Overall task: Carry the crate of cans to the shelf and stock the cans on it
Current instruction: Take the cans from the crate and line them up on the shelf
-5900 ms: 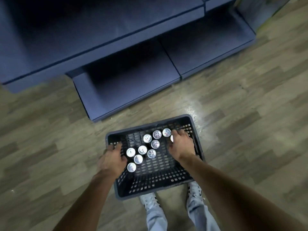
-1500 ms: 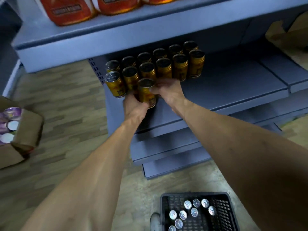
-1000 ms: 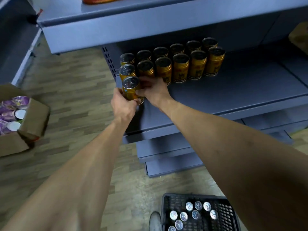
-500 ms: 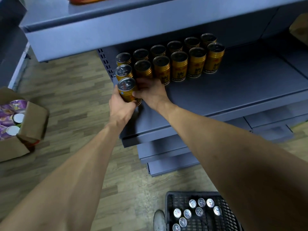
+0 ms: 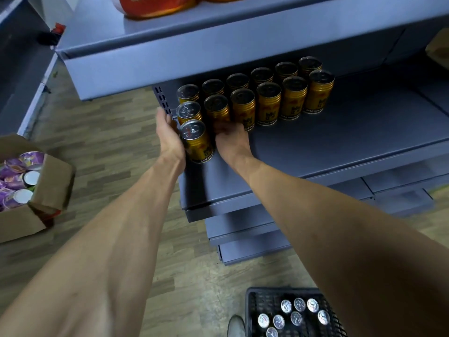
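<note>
Two rows of gold cans point(image 5: 267, 103) stand at the back left of the grey-blue shelf point(image 5: 340, 142). One more gold can point(image 5: 197, 142) stands upright in front of them at the shelf's left end. My left hand point(image 5: 170, 137) lies against this can's left side with its fingers straight. My right hand point(image 5: 230, 139) is on the can's right side, its fingers curled round the back of the can. The black crate point(image 5: 249, 312) sits on the floor at the bottom right with several silver-topped cans point(image 5: 296, 317) in it.
An upper shelf point(image 5: 218, 49) overhangs the can rows and carries orange packs point(image 5: 155, 6). Lower shelf ledges point(image 5: 267, 239) jut out below. An open cardboard box point(image 5: 51, 186) of purple cups stands on the wooden floor at left. My shoe point(image 5: 235, 327) is beside the crate.
The front can has been shifted left along the shelf to its left end, in front of the two rows. My left hand's fingers have straightened off the can.
</note>
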`<state>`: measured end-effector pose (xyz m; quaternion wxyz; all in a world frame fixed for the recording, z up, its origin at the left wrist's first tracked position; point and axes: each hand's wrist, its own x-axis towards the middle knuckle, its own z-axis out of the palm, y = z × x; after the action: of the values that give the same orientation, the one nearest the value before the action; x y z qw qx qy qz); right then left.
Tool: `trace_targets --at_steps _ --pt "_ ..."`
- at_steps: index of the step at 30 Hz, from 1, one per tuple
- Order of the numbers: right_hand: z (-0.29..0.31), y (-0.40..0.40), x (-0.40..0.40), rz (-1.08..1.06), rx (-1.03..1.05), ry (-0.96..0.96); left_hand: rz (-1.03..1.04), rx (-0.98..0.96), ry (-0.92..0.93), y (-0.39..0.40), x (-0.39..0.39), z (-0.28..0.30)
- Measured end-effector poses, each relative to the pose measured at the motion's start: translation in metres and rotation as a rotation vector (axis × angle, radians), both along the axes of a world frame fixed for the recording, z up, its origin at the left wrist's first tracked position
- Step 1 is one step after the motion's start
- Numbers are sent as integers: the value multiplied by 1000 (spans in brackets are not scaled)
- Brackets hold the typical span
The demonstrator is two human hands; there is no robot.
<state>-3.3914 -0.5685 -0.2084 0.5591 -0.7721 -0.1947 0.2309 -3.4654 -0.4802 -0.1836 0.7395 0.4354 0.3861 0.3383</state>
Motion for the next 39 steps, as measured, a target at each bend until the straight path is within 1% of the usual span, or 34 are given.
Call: trace_targets --at_steps 3,10,14,18,22,25,28,30,32,34,39 --pt "1 2 -2 1 -2 -18 -98 15 4 -5 10 3" --pt "-1 3 -5 65 -30 -74 -123 5 -19 -4 15 -6" --pt "-4 0 -7 89 -71 -86 -157 39 -7 -3 12 -9" --pt "-4 -1 -10 67 -68 -74 -119 67 6 3 11 -16" --pt "-3 1 -15 52 -47 -63 -140 58 22 4 7 -21" --pt "-9 0 -19 16 -27 -103 -130 77 84 9 5 -22" --pt "-11 0 -12 3 7 -108 -120 74 88 16 6 -20" --pt "-12 0 -7 0 22 -68 -149 36 65 17 9 -18" --pt "-12 1 -6 -7 21 -40 -107 8 48 20 13 -19" --pt "-14 4 -7 0 6 -62 -53 17 58 24 13 -22" --pt "-15 4 -6 14 -8 -96 -88 48 75 29 9 -31"
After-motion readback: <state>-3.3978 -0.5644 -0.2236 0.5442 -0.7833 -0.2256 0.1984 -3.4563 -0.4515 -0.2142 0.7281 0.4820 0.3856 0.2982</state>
